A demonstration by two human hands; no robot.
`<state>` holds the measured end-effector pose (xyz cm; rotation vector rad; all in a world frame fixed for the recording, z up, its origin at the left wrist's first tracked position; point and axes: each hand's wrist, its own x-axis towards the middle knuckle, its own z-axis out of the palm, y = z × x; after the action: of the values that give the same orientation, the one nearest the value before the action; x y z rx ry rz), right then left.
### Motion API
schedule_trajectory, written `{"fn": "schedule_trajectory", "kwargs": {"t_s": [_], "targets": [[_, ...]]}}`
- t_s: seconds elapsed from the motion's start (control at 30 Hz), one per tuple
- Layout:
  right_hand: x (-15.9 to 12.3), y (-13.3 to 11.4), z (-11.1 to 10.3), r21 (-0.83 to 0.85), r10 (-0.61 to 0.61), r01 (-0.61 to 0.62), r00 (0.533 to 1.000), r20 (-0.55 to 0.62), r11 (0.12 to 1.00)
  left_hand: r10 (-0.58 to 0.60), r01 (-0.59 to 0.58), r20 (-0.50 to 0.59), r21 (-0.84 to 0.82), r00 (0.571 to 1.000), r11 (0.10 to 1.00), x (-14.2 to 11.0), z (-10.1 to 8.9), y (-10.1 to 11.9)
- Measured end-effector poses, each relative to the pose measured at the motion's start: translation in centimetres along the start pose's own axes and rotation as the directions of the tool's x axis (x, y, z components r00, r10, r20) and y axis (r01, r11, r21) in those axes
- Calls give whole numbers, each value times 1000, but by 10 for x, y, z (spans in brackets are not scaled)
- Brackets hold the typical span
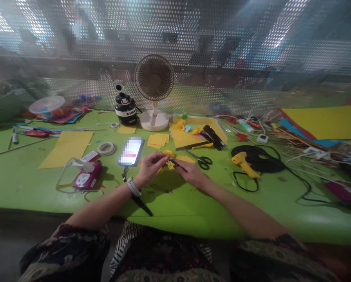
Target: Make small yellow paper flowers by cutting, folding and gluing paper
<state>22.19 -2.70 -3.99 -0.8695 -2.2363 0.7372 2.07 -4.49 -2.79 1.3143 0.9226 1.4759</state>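
The fingers (163,158) of the person's left hand (151,170) are bent and pinched nearly closed at a crumpled yellow paper (169,153), which sits between the two hands above the green table (178,211). The right hand (194,175) meets them from the other side, thumb and forefinger drawn together on a small dark piece (172,161), its tip turned toward the left fingertips; it is too small to tell what it is. A pale wristband (133,187) circles the left wrist.

Just beyond the right hand lie open-handled black scissors (205,162), with a yellow cutter (202,145) and a black stapler (213,137) farther back. Small yellow slips (158,140) lie behind the hands, and a lit phone (131,152) is near the left hand, with a tape roll (106,148) to its left. Well off to the right, a yellow glue gun (246,166) lies partly over a black mat (269,161). A fan (154,78) stands at the back beside a dark bottle (125,111).
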Motion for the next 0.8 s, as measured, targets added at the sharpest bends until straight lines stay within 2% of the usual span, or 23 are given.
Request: {"fn": "schedule_trajectory", "kwargs": {"t_s": [0.17,0.27,0.37,0.43,0.5,0.63,0.7,0.8], "targets": [[-1,-3,-3,4,7,-8,999,38,1000,-22,22,13,-8,1000,1000,0,-1,-3],[-1,-4,-4,-27,1,-1,1000,6,1000,-5,5,26,2,1000,1000,-1,-1,-2],[-2,-3,-2,-48,-7,4,997,-77,999,74,-75,19,39,997,996,-2,-1,0],[-2,-1,0,-26,1,-3,996,-84,1000,167,-171,43,100,985,980,-2,-2,1],[-2,2,3,25,28,-27,999,-43,999,294,-307,90,187,951,933,-1,-3,2],[-1,6,6,112,40,-39,999,-2,993,526,-562,199,313,827,765,0,-5,1],[-1,7,6,109,32,-32,999,2,994,566,-613,237,331,790,717,1,-5,-1],[-1,8,5,72,31,-32,999,11,997,579,-632,254,339,775,697,0,-5,-2]]}}
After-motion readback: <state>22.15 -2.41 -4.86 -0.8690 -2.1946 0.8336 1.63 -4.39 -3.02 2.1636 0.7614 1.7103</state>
